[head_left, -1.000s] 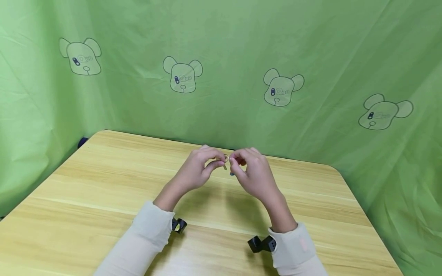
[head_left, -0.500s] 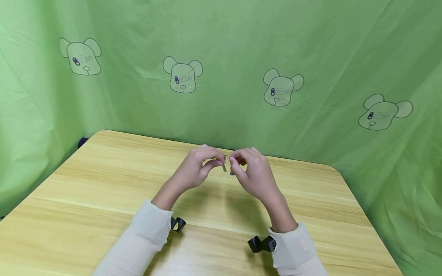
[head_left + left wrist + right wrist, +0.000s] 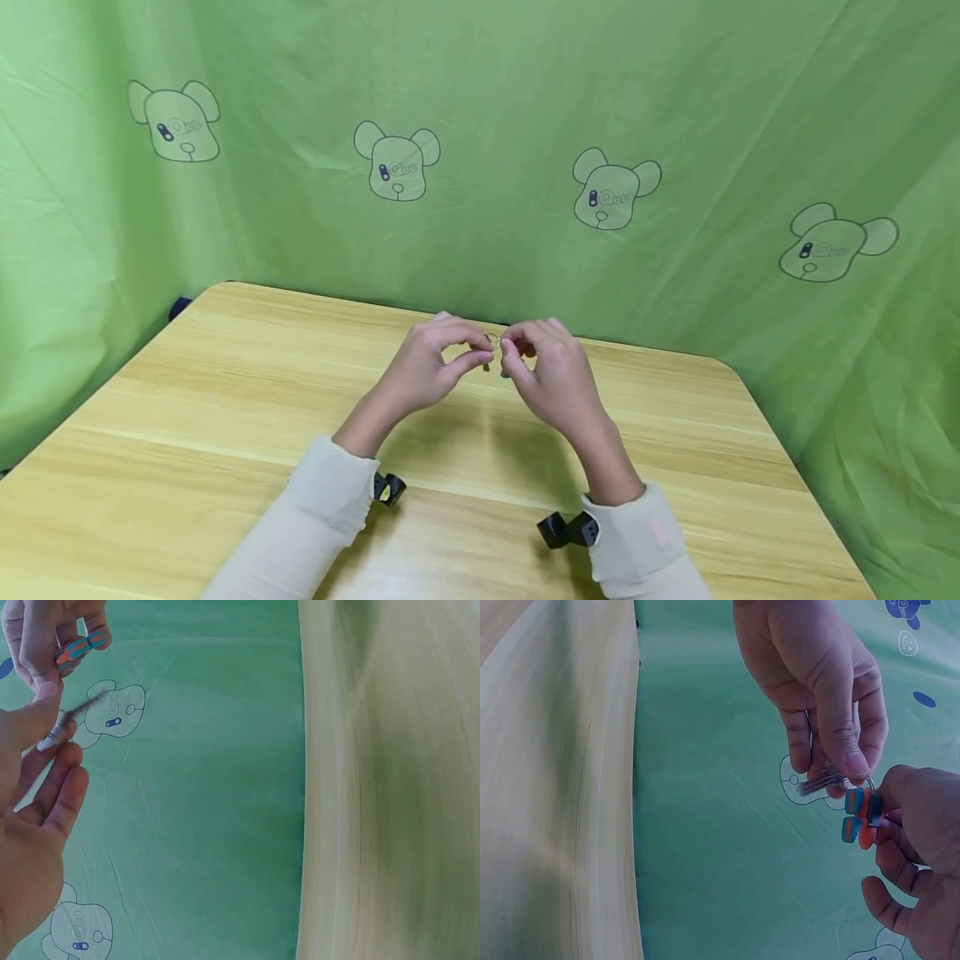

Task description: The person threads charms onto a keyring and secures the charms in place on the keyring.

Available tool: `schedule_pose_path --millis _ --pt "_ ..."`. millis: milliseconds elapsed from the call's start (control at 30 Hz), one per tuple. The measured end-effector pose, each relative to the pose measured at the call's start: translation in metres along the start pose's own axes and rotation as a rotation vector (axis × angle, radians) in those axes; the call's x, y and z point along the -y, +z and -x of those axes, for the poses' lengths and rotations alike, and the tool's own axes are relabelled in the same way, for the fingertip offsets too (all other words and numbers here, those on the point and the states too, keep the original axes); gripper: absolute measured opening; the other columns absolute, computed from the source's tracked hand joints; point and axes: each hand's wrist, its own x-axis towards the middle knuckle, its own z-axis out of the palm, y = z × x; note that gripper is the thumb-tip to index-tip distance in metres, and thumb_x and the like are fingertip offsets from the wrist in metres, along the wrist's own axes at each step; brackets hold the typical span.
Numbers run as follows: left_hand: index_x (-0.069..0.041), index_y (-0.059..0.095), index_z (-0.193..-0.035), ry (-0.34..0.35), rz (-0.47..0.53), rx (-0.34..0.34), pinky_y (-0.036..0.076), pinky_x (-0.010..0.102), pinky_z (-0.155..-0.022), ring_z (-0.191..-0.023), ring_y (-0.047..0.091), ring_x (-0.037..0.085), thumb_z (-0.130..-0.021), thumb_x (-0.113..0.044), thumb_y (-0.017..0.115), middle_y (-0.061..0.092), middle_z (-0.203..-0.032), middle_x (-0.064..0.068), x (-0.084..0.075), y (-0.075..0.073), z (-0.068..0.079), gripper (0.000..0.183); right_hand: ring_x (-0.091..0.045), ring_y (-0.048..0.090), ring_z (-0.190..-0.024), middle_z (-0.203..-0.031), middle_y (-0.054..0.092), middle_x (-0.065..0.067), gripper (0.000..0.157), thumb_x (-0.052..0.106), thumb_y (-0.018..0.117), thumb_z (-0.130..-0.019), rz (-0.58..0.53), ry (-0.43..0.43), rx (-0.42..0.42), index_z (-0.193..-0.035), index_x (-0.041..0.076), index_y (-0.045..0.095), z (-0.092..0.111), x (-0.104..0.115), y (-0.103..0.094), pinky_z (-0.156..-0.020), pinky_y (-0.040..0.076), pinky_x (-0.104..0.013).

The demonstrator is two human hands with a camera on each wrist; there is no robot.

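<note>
Above the far part of the table, my left hand (image 3: 427, 362) and right hand (image 3: 553, 379) meet fingertip to fingertip at a thin key ring (image 3: 492, 340). The left thumb and fingers pinch a metal key (image 3: 821, 784) where it joins the ring; its blade sticks out past them, blurred in both wrist views. Thumb and index finger of my right hand grip the other side of the ring. Beside those fingers dangles an orange-and-blue charm (image 3: 853, 815) in several small pieces. The exact contact on the ring is partly hidden by the fingertips.
A wood-grain table (image 3: 225, 417) with rounded far corners lies below both hands. Behind it hangs a green curtain (image 3: 487, 242) printed with bear heads. Black wrist cameras (image 3: 558, 531) jut inward from the light sleeves.
My left fingers drew slightly left with the key, then came back right and re-gripped close to the ring. Less of the key hangs out now. The right hand stays nearly still.
</note>
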Motion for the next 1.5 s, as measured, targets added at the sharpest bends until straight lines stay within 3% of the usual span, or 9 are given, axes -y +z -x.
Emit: schedule_pose_path --millis 200,500,1133,1500 --pt "-0.007 0.080 -0.092 0.060 -0.032 -0.051 0.051 0.030 -0.080 -0.089 0.065 0.018 -0.085 -0.005 0.082 0.078 -0.096 0.003 0.0020 -0.0001 -0.0002 0.009 -0.020 0.058 -0.078 -0.078 0.069 -0.002 0.007 0.006 0.067 -0.094 -0.003 -0.008 0.002 -0.091 0.003 0.073 -0.0003 0.0013 -0.0010 -0.069 0.049 -0.032" --pt "-0.007 0.077 -0.094 0.050 -0.076 -0.040 0.052 0.033 -0.073 -0.087 0.061 0.018 -0.089 -0.003 0.077 0.078 -0.097 0.002 0.0015 -0.0001 0.0000 0.006 -0.019 0.058 -0.078 -0.078 0.069 -0.001 0.007 0.007 0.068 -0.094 -0.013 0.009 0.014 -0.091 0.004 0.073 0.0003 0.0020 -0.0013 -0.069 0.049 -0.032" --pt "-0.007 0.079 -0.095 0.066 -0.085 -0.038 0.050 0.029 -0.076 -0.088 0.061 0.018 -0.088 -0.005 0.078 0.078 -0.098 0.002 0.0027 -0.0010 0.0004 0.006 -0.019 0.058 -0.079 -0.080 0.069 -0.003 0.007 0.006 0.067 -0.095 -0.006 0.035 0.019 -0.091 0.004 0.073 0.0001 -0.0019 0.0004 -0.070 0.050 -0.034" --pt "-0.008 0.077 -0.092 0.091 -0.037 -0.005 0.048 0.030 -0.078 -0.088 0.063 0.018 -0.089 -0.002 0.076 0.078 -0.098 0.002 0.0042 -0.0039 -0.0015 0.007 -0.020 0.059 -0.079 -0.081 0.070 -0.004 0.007 0.004 0.067 -0.095 -0.033 0.027 0.021 -0.092 0.002 0.073 0.0000 -0.0034 0.0019 -0.070 0.054 -0.039"
